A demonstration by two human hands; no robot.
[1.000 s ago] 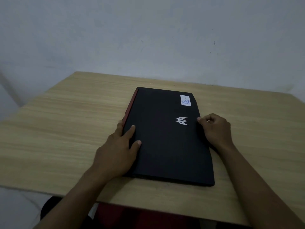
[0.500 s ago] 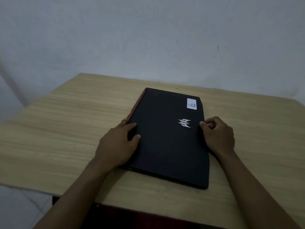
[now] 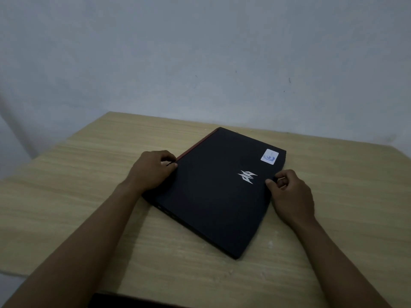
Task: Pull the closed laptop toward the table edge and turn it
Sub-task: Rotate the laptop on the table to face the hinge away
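A closed black laptop (image 3: 213, 192) with a silver logo, a pale sticker and a red left edge lies flat on the light wooden table (image 3: 89, 174), turned at an angle with one corner pointing toward me. My left hand (image 3: 153, 170) grips its red left edge with curled fingers. My right hand (image 3: 289, 196) holds the right edge, thumb on the lid and fingers curled beside it.
A plain grey-white wall (image 3: 200, 63) rises right behind the table's far edge. The table's near edge (image 3: 66, 278) runs just below my forearms, with something dark under it.
The laptop has rotated clockwise, so its near corner now points toward me. My left hand has slid from lying on the lid to gripping the left edge. The right hand stays on the right edge.
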